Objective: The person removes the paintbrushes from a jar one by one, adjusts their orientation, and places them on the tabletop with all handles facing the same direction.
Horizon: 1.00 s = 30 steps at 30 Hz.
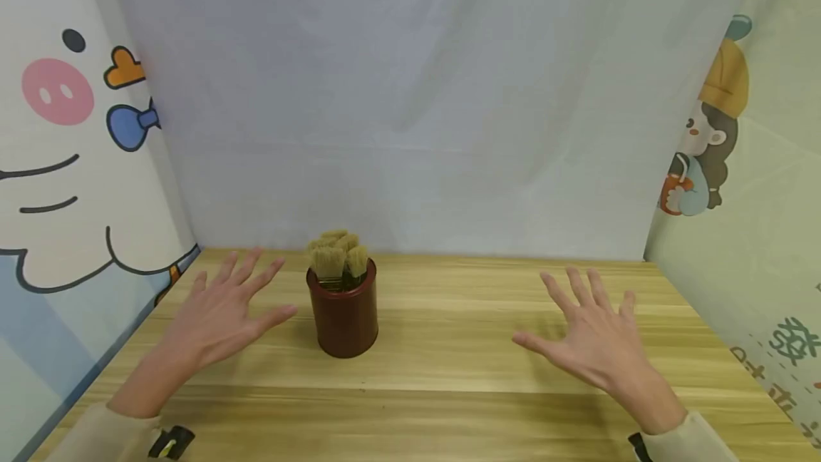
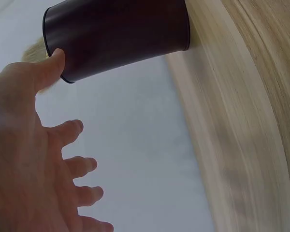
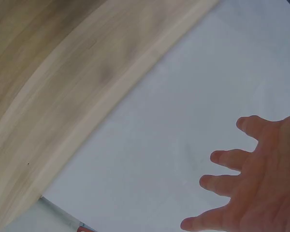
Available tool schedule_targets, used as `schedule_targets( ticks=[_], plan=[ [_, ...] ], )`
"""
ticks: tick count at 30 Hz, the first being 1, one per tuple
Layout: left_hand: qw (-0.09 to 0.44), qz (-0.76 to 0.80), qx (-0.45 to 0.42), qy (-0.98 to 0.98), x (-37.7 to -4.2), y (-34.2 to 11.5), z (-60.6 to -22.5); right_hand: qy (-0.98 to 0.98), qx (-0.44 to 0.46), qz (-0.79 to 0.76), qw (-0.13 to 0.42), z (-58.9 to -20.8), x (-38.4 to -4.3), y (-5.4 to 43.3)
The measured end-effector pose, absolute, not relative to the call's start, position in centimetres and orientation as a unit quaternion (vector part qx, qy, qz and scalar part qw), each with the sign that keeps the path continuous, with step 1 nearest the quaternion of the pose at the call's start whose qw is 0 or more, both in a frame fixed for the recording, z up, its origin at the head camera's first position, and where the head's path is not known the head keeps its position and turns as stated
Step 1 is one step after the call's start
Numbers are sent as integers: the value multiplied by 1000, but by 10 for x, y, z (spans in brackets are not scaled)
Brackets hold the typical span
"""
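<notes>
A dark red-brown cylindrical holder [image 1: 346,319] stands upright on the wooden table, left of the middle. Several brushes [image 1: 328,262] poke out of it with their pale bristles up; their handles are hidden inside. Just left of the holder, my left hand [image 1: 221,312] hovers with its fingers spread, the thumb nearest the holder. In the left wrist view the thumb overlaps the edge of the holder [image 2: 121,34], but the head view shows a gap. Over the right part of the table hangs my right hand [image 1: 593,341], its fingers spread and holding nothing.
The wooden table [image 1: 442,355] has light and darker grain. A plain pale cloth [image 1: 417,127] hangs behind its back edge. Printed curtains flank it, with a cartoon pig-nosed figure [image 1: 58,91] on the left and a cartoon child [image 1: 702,141] on the right.
</notes>
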<state>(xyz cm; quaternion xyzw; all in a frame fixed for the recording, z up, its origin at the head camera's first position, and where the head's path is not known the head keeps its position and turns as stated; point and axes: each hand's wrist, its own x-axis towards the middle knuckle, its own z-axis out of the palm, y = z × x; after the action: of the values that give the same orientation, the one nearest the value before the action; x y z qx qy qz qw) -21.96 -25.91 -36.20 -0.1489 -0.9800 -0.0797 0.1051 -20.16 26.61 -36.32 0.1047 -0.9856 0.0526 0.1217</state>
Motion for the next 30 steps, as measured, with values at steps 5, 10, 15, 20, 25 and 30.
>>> schedule_targets(
  ticks=[5, 10, 15, 20, 25, 30],
  plan=[
    [117, -85, -157, -977, -221, -254, -360, -982, 124, 71, 122, -359, -203, 256],
    [115, -133, -166, -970, -225, -249, -358, -974, 158, 86, 139, -357, -207, 245],
    [102, -210, -179, -956, -229, -243, -359, -960, 201, 113, 161, -356, -211, 231],
    [80, -275, -179, -941, -233, -239, -361, -949, 230, 137, 165, -352, -213, 213],
    [66, -331, -184, -923, -237, -236, -364, -945, 248, 146, 153, -348, -214, 195],
    [57, -368, -190, -909, -241, -233, -366, -943, 253, 187, 111, -342, -216, 180]
  ],
)
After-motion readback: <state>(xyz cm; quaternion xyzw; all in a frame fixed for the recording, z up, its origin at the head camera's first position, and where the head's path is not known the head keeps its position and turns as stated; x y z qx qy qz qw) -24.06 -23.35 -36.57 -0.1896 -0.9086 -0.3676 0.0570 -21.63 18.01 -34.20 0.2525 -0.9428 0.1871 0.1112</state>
